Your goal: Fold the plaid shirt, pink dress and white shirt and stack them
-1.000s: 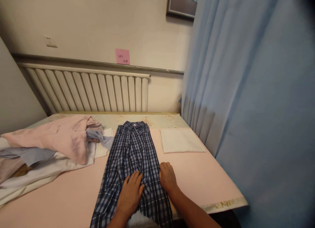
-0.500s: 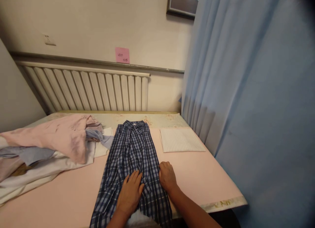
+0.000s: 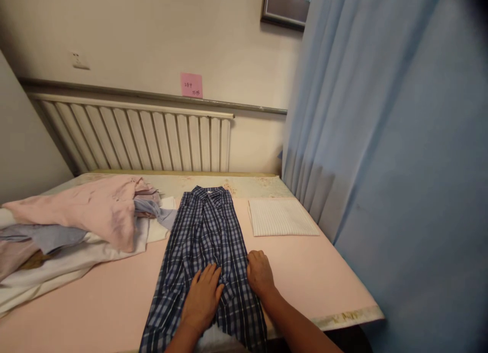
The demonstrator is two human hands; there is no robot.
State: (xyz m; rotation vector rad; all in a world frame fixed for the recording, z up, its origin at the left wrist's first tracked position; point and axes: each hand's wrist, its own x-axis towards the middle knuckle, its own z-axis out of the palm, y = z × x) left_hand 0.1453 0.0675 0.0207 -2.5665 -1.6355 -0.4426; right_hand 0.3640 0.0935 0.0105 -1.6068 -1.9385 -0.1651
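Observation:
A dark blue plaid shirt (image 3: 208,226) lies lengthwise on the pink-covered table, its collar at the far end and its sides folded inward. My left hand (image 3: 203,297) rests flat on the middle of the shirt, palm down with the fingers stretched out. At the shirt's right edge, my right hand (image 3: 261,274) is closed, its curled fingers on the cloth of that edge. The fingertips of this hand are hidden from view. The near end of the shirt runs out of the picture below my arms.
A heap of clothes (image 3: 95,210), pink, grey-blue and white, covers the table's left side. To the right lies a folded white striped cloth (image 3: 282,218). A blue curtain (image 3: 366,139) hangs along the right edge. Behind the table stands a radiator (image 3: 152,137), with a pink note (image 3: 191,85) above it.
The view has shifted very slightly. Both hands and the shirt stay where they were.

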